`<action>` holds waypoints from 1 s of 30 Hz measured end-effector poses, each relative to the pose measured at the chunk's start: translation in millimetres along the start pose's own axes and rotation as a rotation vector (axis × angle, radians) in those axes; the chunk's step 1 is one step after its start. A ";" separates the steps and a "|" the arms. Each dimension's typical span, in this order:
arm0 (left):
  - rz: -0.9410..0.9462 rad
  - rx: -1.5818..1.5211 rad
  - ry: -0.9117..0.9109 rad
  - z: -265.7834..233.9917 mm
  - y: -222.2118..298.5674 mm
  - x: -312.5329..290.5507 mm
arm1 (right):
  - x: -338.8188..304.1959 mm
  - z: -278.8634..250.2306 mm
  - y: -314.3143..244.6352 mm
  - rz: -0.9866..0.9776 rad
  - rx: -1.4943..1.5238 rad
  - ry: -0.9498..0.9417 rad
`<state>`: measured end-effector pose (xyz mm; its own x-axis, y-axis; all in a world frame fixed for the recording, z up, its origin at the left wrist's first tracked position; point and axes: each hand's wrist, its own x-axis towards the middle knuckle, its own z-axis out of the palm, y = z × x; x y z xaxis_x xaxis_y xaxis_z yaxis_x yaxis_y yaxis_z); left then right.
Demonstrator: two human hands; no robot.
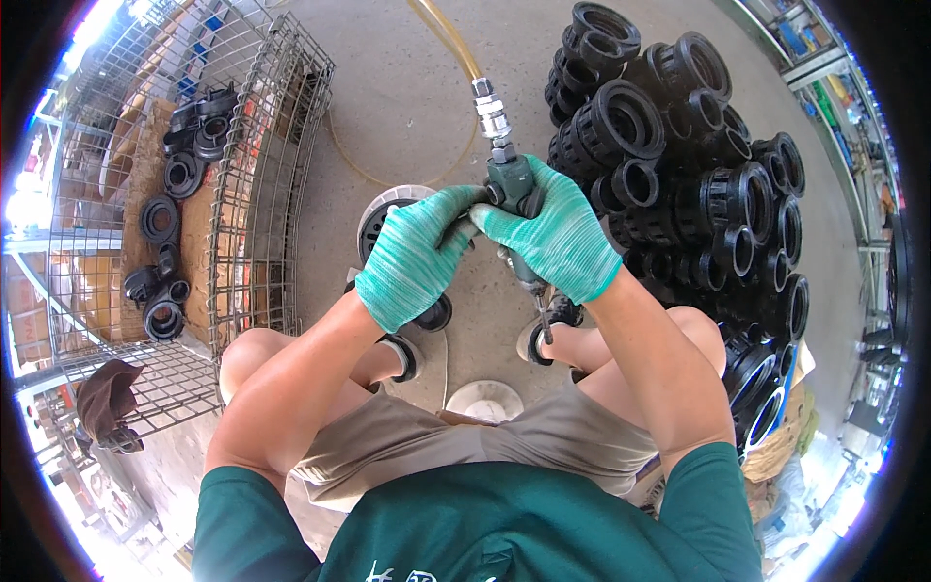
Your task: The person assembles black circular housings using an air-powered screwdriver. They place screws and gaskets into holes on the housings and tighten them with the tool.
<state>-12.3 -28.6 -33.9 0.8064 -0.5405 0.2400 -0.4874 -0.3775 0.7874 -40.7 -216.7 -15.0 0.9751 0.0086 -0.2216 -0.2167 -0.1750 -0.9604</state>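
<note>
In my gloved right hand [558, 228] is a green air die grinder [511, 180], gripped around its body. Its slim metal bit [545, 315] points back toward my right knee. A metal coupling [493, 116] joins its far end to a yellowish air hose [448, 37]. My left hand [415, 254], also in a striped green glove, is closed, with fingertips meeting the grinder and my right fingers; whether it pinches something small is hidden. Beneath my left hand, a black round part rests on a pale round stand [396, 196], partly covered.
A wire mesh cage [254, 184] on the left holds several black ring-shaped fittings [160, 219] and cardboard. To the right, a tall pile of black pipe fittings [679, 184] stands close to my right arm. The hose loops across the concrete floor [388, 78]. A white round base [485, 398] lies between my legs.
</note>
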 end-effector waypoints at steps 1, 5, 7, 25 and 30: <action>0.000 0.000 -0.001 0.1 0.4 -0.1 | -0.2 0.3 0.5 0.001 0.000 0.000; 0.020 0.044 0.024 3.8 -1.2 0.0 | 0.5 3.1 4.9 0.006 0.039 0.041; 0.057 0.048 0.059 4.5 -0.3 0.8 | 0.7 3.3 6.0 -0.003 0.101 0.055; -0.017 0.109 0.029 5.3 1.2 0.7 | -0.1 3.6 7.5 0.065 0.304 0.039; -0.035 0.047 0.024 5.0 2.5 -0.4 | 3.8 5.4 17.1 0.026 0.232 0.049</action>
<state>-15.5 -33.0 -34.9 0.8307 -0.5084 0.2271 -0.4738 -0.4312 0.7679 -40.9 -214.3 -33.2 0.9689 -0.0421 -0.2438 -0.2413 0.0569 -0.9688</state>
